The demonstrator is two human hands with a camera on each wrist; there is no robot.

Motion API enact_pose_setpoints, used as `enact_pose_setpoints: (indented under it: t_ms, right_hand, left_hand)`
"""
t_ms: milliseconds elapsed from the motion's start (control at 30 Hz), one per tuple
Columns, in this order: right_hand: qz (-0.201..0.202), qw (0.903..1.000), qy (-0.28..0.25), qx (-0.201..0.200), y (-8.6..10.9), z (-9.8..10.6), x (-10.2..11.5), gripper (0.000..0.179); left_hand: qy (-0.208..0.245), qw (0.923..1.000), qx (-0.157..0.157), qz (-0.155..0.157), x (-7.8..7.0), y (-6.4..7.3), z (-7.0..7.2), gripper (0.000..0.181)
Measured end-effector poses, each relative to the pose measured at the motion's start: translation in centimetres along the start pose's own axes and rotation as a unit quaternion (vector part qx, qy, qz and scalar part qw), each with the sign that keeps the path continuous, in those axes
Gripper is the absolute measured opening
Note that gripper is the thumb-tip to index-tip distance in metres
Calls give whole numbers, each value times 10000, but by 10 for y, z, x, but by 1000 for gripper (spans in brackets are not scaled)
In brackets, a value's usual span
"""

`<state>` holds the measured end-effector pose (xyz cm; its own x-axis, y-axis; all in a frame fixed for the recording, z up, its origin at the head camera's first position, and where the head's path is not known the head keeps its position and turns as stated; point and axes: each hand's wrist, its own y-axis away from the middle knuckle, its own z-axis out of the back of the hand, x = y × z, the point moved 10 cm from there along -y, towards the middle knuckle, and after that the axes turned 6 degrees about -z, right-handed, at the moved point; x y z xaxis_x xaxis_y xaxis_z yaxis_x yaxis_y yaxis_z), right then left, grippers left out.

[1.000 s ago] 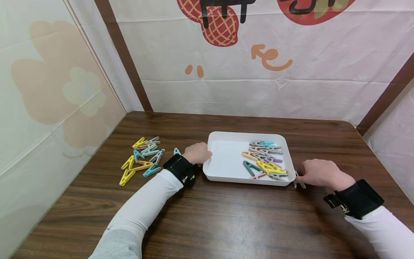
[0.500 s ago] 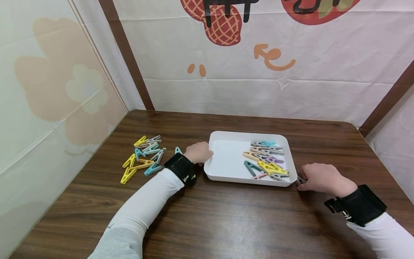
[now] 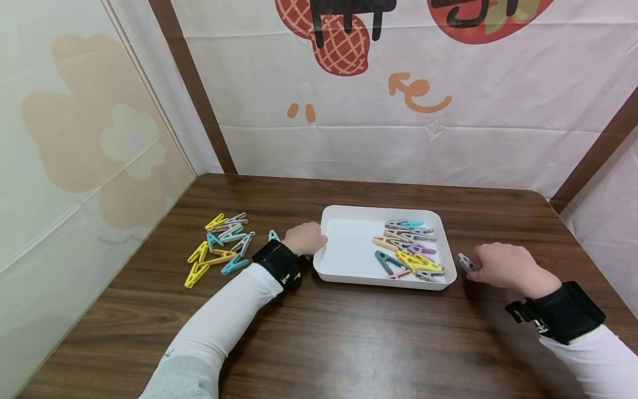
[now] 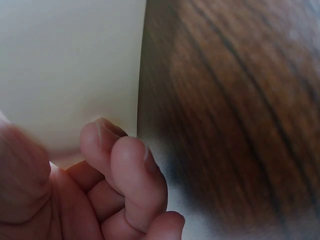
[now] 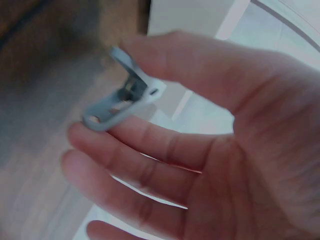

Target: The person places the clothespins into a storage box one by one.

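Observation:
My left hand (image 3: 304, 239) grips the left edge of a white tray (image 3: 344, 230); the left wrist view has its curled fingers (image 4: 137, 170) against the pale tray wall (image 4: 70, 65). To the right of the tray, my right hand (image 3: 505, 267) holds a grey clothespin (image 3: 468, 262). Up close in the right wrist view, this clothespin (image 5: 120, 100) sits between the thumb and the fingertips, its two legs spread apart. Several clothespins (image 3: 408, 249) in grey, yellow, teal, blue, purple and pink lie in the tray's right half.
A loose group of yellow, blue, grey and orange clothespins (image 3: 221, 249) lies on the brown wooden table (image 3: 339, 338) at the left. One light blue clothespin (image 3: 273, 235) lies just behind my left wrist. A printed cloth (image 3: 329, 149) hangs behind the table.
My right hand has picked up the grey clothespin from beside the tray's right corner and moved it slightly right, away from the tray. The left hand has stayed on the tray.

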<state>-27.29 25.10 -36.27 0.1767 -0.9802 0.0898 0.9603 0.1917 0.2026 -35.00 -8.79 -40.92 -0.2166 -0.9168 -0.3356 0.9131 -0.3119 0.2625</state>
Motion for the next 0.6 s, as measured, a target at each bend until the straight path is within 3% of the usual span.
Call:
enact_pose_setpoints:
  t_ms: [300,600]
  right_hand:
    - [73,9932,101,-1160,-6,53,6,17]
    - [489,9879,308,-1438,-20,72,52,17]
  left_hand:
    - [-39,9999,43,130,2,-2,-2,30]
    - [-12,9999,32,153,3,-3,-2,31]
